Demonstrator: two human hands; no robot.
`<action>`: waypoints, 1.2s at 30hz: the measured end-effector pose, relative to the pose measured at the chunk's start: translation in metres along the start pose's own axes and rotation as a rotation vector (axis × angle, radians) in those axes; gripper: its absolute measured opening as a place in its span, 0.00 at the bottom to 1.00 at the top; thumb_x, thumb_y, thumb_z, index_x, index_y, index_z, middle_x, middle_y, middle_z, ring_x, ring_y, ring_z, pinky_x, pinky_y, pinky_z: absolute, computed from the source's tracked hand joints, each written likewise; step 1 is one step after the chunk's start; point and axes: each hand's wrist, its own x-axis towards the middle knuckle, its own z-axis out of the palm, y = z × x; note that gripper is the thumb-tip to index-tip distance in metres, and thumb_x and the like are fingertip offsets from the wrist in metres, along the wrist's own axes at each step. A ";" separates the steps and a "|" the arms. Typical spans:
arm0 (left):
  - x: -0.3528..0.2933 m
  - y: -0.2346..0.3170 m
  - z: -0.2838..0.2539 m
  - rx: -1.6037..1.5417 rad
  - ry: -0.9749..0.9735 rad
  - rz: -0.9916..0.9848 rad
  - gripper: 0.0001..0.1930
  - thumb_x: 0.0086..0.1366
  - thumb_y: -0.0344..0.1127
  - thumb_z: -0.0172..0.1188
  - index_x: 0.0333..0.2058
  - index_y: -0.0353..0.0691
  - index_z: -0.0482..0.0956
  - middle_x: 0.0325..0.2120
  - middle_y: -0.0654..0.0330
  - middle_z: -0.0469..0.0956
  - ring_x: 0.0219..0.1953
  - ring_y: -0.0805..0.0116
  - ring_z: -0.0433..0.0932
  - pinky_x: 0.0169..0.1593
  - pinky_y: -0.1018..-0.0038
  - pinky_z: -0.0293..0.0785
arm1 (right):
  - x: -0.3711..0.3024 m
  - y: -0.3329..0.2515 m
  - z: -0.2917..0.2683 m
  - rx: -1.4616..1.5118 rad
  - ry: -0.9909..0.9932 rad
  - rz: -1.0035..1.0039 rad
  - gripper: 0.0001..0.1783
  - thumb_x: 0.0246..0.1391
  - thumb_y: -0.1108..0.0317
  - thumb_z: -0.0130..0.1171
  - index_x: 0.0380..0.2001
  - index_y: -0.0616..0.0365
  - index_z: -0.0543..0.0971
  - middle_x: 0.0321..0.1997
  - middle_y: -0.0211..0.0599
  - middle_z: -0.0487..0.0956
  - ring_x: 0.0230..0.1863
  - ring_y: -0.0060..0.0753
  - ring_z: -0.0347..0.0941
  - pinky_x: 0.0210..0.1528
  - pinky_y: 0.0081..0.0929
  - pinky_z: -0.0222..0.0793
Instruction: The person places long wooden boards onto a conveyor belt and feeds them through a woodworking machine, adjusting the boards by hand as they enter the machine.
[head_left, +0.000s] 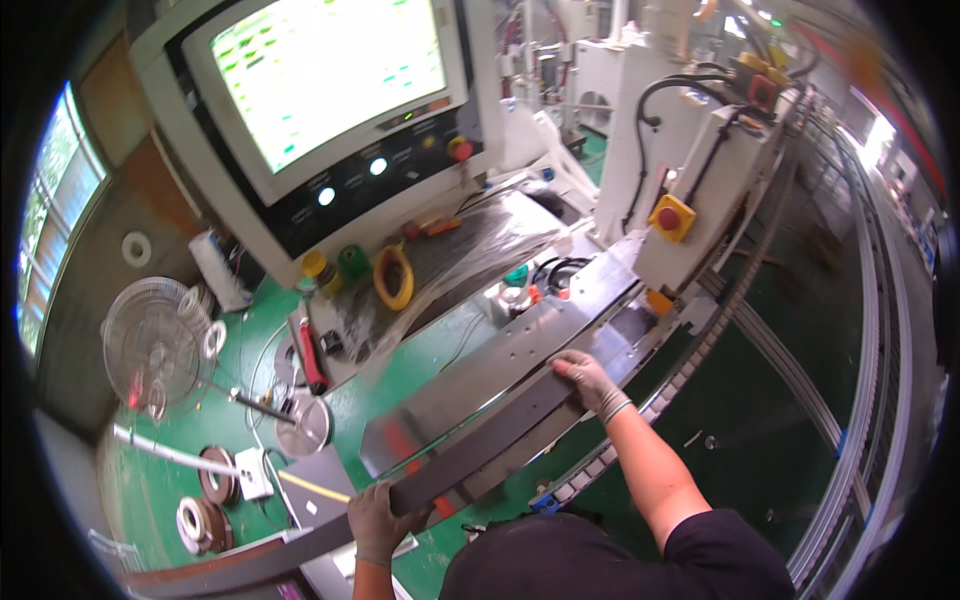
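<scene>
A long, dark flat metal bar (465, 448) runs slantwise in front of me, from the lower left up toward the machine. My left hand (378, 522), in a thin grey glove, is closed around the bar's nearer stretch. Gloved as well, my right hand (588, 383) grips the bar close to its far right end, with the fingers curled over its edge. The bar lies along, or just above, a grey metal machine bed (520, 345) with small holes; I cannot tell whether they touch. Blurred red pieces (400, 445) show beside the bar.
A control panel with a bright screen (330, 75) stands at the far left. A yellow box with a red stop button (671, 219) sits on the machine's post. A cable chain (660, 400) and rails run along the right. Tape rolls (394, 279) and a floor fan (155, 340) are leftward.
</scene>
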 end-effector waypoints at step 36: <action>0.025 0.047 0.037 0.021 -0.140 0.240 0.41 0.61 0.58 0.65 0.67 0.40 0.68 0.71 0.49 0.58 0.76 0.45 0.51 0.77 0.49 0.45 | 0.001 -0.062 -0.117 -0.813 0.461 -0.458 0.07 0.65 0.66 0.59 0.36 0.56 0.83 0.29 0.22 0.75 0.27 0.17 0.66 0.31 0.23 0.64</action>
